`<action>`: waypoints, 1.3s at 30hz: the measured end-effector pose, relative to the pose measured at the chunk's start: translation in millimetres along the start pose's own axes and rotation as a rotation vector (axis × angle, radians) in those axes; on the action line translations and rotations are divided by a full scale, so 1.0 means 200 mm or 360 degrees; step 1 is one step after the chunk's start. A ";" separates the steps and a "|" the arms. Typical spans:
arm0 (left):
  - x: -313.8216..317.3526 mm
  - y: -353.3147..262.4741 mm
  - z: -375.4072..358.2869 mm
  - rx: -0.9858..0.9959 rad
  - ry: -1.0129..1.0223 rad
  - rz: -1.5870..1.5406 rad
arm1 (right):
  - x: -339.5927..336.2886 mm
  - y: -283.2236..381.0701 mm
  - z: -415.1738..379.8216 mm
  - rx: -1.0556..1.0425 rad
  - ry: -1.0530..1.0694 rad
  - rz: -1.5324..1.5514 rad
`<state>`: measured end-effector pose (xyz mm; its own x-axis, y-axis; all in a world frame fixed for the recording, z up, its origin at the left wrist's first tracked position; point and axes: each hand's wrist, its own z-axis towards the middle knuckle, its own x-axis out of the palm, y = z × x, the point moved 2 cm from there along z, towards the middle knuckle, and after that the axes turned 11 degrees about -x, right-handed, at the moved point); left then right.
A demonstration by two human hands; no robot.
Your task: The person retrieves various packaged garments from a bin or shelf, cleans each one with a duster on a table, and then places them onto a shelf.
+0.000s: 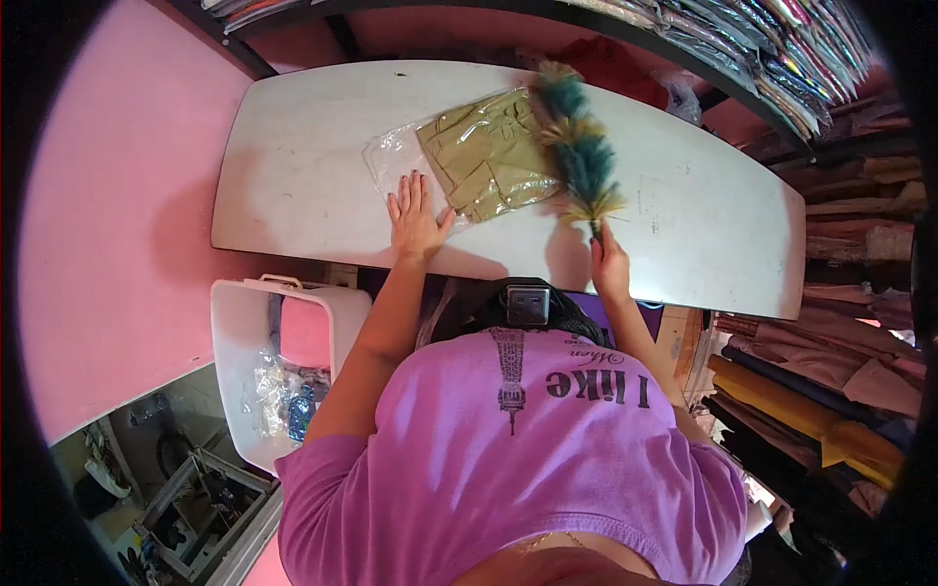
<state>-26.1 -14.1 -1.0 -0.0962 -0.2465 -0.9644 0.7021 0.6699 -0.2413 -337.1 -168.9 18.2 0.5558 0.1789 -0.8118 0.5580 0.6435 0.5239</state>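
Observation:
My right hand (610, 262) is closed round the handle of a feather duster (584, 156) with dark teal and yellowish feathers. The duster points away from me and overlaps the right edge of a folded olive-green garment (479, 146) in a clear plastic bag (389, 156). The bag lies tilted on the white table (313, 127). My left hand (418, 217) rests flat, fingers spread, on the loose lower left part of the bag, beside the garment.
A white plastic bin (227, 332) with plastic-wrapped items stands below the table at left. Dark shelving (469, 12) holding bagged goods (772, 49) runs along the back. Stacks of folded fabric (831, 391) fill the right side. A pink wall (107, 225) borders the left.

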 end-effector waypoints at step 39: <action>-0.01 0.00 0.00 -0.0031 0.0037 -0.0037 | 0.00 0.08 0.09 -0.0347 0.0189 0.0060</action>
<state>-26.7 -13.7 0.6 -0.1287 -0.2457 -0.9608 0.6856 0.6780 -0.2652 -317.7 -172.2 30.9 0.4903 0.2838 -0.8241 0.3851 0.7777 0.4969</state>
